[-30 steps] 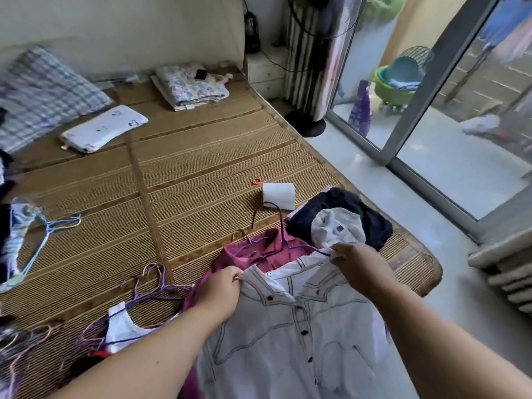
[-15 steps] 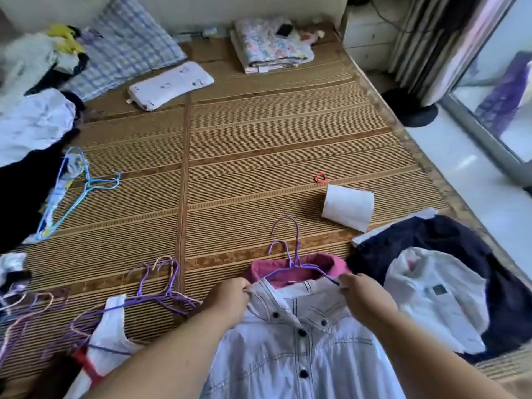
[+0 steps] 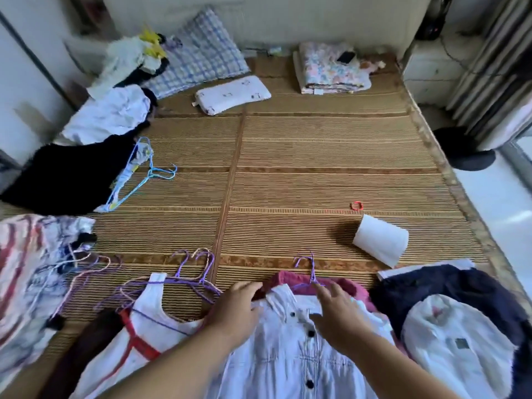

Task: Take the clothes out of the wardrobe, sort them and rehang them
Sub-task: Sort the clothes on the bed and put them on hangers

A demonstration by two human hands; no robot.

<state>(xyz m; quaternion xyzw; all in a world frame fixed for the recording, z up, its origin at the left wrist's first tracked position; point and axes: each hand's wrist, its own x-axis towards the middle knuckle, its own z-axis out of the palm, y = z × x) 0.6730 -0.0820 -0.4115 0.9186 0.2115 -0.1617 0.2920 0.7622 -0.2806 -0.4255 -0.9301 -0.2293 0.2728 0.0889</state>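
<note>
One shirt [image 3: 288,358] beneath the fingers [image 3: 335,293]

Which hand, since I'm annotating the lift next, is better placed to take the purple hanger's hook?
Probably the right hand: its spread fingers lie beside the purple hanger hook, while the left hand lies farther off on the white shirt.

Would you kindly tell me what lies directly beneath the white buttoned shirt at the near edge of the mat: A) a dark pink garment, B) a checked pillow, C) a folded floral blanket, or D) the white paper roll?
A: the dark pink garment shows from under the collar of the white buttoned shirt, on both sides of it.
</note>
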